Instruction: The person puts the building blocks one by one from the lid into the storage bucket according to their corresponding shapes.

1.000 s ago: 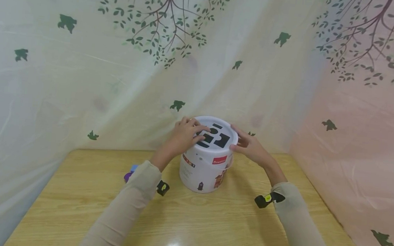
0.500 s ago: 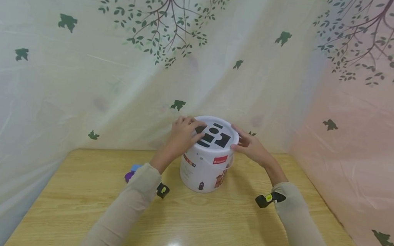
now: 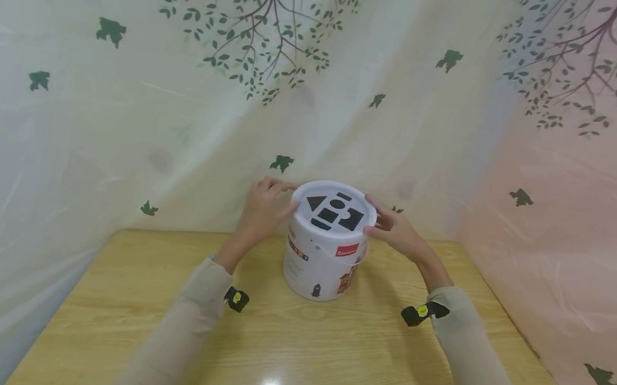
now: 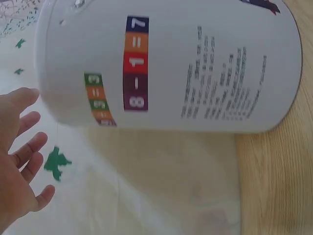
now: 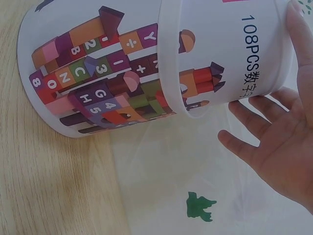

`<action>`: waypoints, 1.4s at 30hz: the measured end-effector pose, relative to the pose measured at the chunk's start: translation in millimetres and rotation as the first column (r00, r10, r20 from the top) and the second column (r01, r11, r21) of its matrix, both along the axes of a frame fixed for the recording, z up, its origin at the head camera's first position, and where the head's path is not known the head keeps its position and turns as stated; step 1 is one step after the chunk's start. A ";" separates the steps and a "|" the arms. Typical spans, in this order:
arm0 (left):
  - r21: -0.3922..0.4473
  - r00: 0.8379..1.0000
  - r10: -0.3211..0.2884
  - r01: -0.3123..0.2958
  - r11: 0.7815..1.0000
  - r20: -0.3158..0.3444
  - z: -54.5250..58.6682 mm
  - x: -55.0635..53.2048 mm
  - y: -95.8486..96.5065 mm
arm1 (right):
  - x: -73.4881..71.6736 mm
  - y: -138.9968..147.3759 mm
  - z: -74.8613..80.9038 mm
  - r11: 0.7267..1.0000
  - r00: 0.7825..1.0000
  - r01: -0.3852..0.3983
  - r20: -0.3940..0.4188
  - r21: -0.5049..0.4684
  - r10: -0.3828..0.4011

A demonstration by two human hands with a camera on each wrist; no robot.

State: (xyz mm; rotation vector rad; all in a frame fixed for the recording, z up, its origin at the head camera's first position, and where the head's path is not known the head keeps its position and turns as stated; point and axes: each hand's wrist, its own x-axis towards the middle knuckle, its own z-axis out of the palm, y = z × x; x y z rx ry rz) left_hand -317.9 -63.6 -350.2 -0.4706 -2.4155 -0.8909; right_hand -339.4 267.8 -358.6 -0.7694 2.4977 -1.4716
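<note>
A white lidded bucket point(image 3: 320, 269) stands upright on the wooden table. Its lid point(image 3: 359, 204) bears several dark shapes, among them a triangle, a circle and a square. My right hand point(image 3: 397, 231) holds the bucket's right side at the lid's rim, thumb in front and forefinger farther back; in the right wrist view its little finger is off the wall. On the other side my left hand point(image 3: 262, 210) has its fingers spread and loosely bent, with the thumb tip right at the rim and nothing in the palm. Coloured number strips point(image 4: 137, 63) are printed on the bucket's wall.
A thin white handle point(image 5: 169, 54) hangs round the bucket's front. A sliver of a blue thing point(image 3: 209, 258) shows behind my left wrist, mostly hidden. Behind the table point(image 3: 306, 355) hangs a pale sheet point(image 3: 192, 147) with printed leaves and branches.
My left hand has drawn back leftward from the lid's top to its edge, uncovering the dark triangle. The left forearm now covers the blue and purple things. The right hand keeps its place.
</note>
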 end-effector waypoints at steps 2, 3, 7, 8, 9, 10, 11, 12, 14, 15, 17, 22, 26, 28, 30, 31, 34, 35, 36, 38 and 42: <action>0.034 1.000 -0.013 0.013 0.999 0.006 -2.0 -0.1 -10.7 | -0.3 0.9 0.0 1.000 1.000 0.000 -0.006 0.000 0.000; 0.044 1.000 -0.016 0.016 0.999 0.010 -3.0 -0.1 -16.1 | -0.5 1.2 0.0 1.000 1.000 0.000 -0.008 0.000 0.000; 0.055 1.000 -0.006 0.005 0.998 0.023 -9.9 0.5 -37.6 | -1.3 1.7 0.1 1.000 1.000 -0.002 -0.014 0.002 0.002; 0.050 1.000 -0.001 0.000 0.999 0.022 -12.2 0.7 -42.8 | -1.3 1.6 0.2 1.000 1.000 -0.002 -0.013 0.001 0.002; 0.043 1.000 0.005 -0.006 0.999 0.021 -15.2 1.3 -48.1 | -1.4 1.6 -0.1 1.000 1.000 -0.002 -0.012 0.004 0.002; 0.037 1.000 0.011 -0.012 0.999 0.023 -18.6 1.6 -53.3 | -1.3 1.5 -0.1 1.000 1.000 -0.001 -0.011 0.006 0.001; 0.030 1.000 0.014 -0.015 0.999 0.026 -22.5 1.9 -58.5 | -1.2 1.3 -0.1 1.000 1.000 0.000 -0.011 0.008 0.000; 0.021 0.999 0.019 -0.020 1.000 0.033 -26.8 2.2 -63.9 | -0.9 1.1 -0.1 1.000 1.000 0.001 -0.009 0.008 -0.001; -0.001 0.998 0.028 -0.028 1.000 0.061 -35.6 3.3 -74.8 | 0.0 0.2 0.5 1.000 1.000 0.004 -0.006 0.006 -0.004; -0.009 0.996 0.032 -0.032 0.999 0.078 -40.5 3.5 -80.2 | 0.1 0.1 0.4 1.000 1.000 0.004 -0.007 0.007 -0.004; -0.022 0.992 0.039 -0.037 0.999 0.118 -49.7 4.7 -90.8 | 0.2 -0.1 0.2 1.000 1.000 0.004 -0.009 0.007 -0.004; -0.056 0.988 0.036 -0.028 0.998 0.152 -70.2 9.1 -116.2 | -0.2 0.9 -1.3 1.000 1.000 -0.002 -0.016 0.002 0.002; -0.076 0.981 0.028 -0.014 0.997 0.190 -83.7 13.9 -134.5 | 0.6 0.9 -1.1 1.000 1.000 -0.005 -0.014 -0.007 0.005; -0.095 0.972 0.036 -0.014 0.995 0.230 -89.2 17.2 -142.2 | 1.2 0.8 -0.8 1.000 1.000 -0.005 -0.011 -0.010 0.005; -0.111 0.963 0.039 -0.010 0.994 0.266 -93.8 20.5 -148.7 | 0.6 1.3 -1.7 1.000 1.000 -0.004 -0.012 -0.006 0.004; -0.122 0.958 0.042 -0.007 0.992 0.284 -96.1 21.9 -151.4 | 0.5 1.4 -1.7 1.000 1.000 -0.003 -0.010 -0.006 0.003; -0.156 0.943 0.049 0.003 0.988 0.329 -102.2 25.4 -158.2 | 0.4 1.4 -1.8 1.000 1.000 0.001 -0.006 -0.003 -0.001; -0.161 0.937 0.049 0.008 0.987 0.345 -104.0 26.3 -159.9 | 0.5 1.3 -1.7 1.000 1.000 0.002 -0.005 -0.002 -0.002; -0.167 0.931 0.049 0.013 0.986 0.363 -105.5 27.2 -161.3 | 0.5 1.2 -1.6 1.000 1.000 0.002 -0.004 -0.002 -0.002; -0.180 0.917 0.047 0.027 0.983 0.396 -107.8 28.8 -164.0 | 0.3 1.2 -1.8 1.000 1.000 0.001 -0.003 -0.001 -0.001; -0.206 0.895 0.053 0.044 0.978 0.444 -112.1 31.0 -168.1 | 0.0 0.7 -2.1 1.000 1.000 -0.004 -0.005 -0.004 0.004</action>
